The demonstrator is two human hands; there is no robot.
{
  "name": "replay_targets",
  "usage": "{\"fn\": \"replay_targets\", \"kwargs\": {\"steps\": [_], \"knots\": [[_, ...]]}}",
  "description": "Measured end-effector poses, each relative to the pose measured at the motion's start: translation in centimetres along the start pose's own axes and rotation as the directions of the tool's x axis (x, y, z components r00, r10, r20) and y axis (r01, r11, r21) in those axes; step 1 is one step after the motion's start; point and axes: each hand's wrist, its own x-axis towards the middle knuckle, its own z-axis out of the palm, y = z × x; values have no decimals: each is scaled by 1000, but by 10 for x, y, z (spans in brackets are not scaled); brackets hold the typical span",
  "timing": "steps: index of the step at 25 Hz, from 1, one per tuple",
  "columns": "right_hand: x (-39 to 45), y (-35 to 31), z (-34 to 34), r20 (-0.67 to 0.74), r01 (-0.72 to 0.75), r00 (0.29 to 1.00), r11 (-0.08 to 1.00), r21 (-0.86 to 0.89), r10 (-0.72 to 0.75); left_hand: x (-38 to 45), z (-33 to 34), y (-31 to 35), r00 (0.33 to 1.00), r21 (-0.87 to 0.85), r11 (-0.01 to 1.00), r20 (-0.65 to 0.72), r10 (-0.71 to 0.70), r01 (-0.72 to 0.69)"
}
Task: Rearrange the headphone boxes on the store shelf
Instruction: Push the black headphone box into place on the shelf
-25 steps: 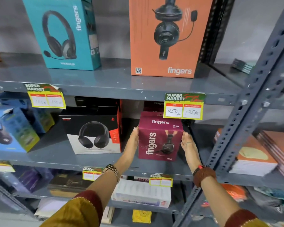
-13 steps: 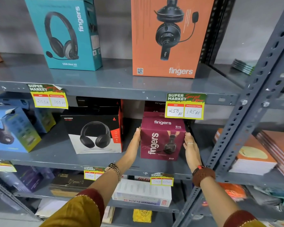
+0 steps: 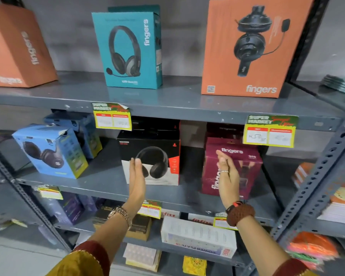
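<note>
A maroon headphone box (image 3: 245,168) stands on the middle shelf (image 3: 100,182) at the right. My right hand (image 3: 226,176) hangs open in front of its left part, palm facing left, holding nothing. My left hand (image 3: 136,175) is open in front of the black-and-white headphone box (image 3: 159,150), fingers straight, not gripping it. A blue headphone box (image 3: 54,150) sits tilted at the left of the same shelf. On the top shelf stand a teal box (image 3: 129,48) and a large orange box (image 3: 245,46).
Another orange box (image 3: 16,46) is at the top left. Yellow price tags (image 3: 270,132) hang from the shelf edges. A slotted grey upright (image 3: 315,176) rises at the right, with notebooks (image 3: 343,206) beyond it. White and brown boxes fill the lower shelf (image 3: 197,234).
Both hands have let go of the maroon box and moved left, off its sides. The view has swung left too, so the boxes sit further right in frame.
</note>
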Motion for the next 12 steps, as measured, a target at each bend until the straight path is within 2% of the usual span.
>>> {"fn": "replay_targets", "kwargs": {"steps": [1,2,3,4,5,6,8,9,11,12], "knots": [[4,-15,11,36,-3,999,1000,28,2,5,-8,6,998,-29,999,-57,16,-18],[4,-20,21,136,8,991,997,82,-19,13,-20,7,995,-61,997,-91,38,-43],[3,-30,32,227,52,971,990,128,-81,23,-32,11,995,-70,997,-98,26,-33],[6,-26,47,244,77,965,993,88,-96,40,-46,11,997,-59,998,-78,9,-14],[12,21,84,261,12,965,998,66,-29,52,-54,9,998,-44,999,-52,-19,17],[10,70,123,371,-136,922,990,40,112,63,-61,8,999,-38,998,-12,-53,52],[-5,113,177,444,-208,852,957,-201,278,75,-72,10,988,-36,993,114,-105,110],[-18,98,177,569,-302,736,930,-209,367,82,-77,11,975,-28,990,182,-128,135],[-25,4,131,763,-267,477,899,-348,437,93,-82,11,948,-6,986,276,-158,166],[-25,-46,121,687,-211,472,827,-521,553,97,-85,9,940,6,985,296,-168,175]]}}
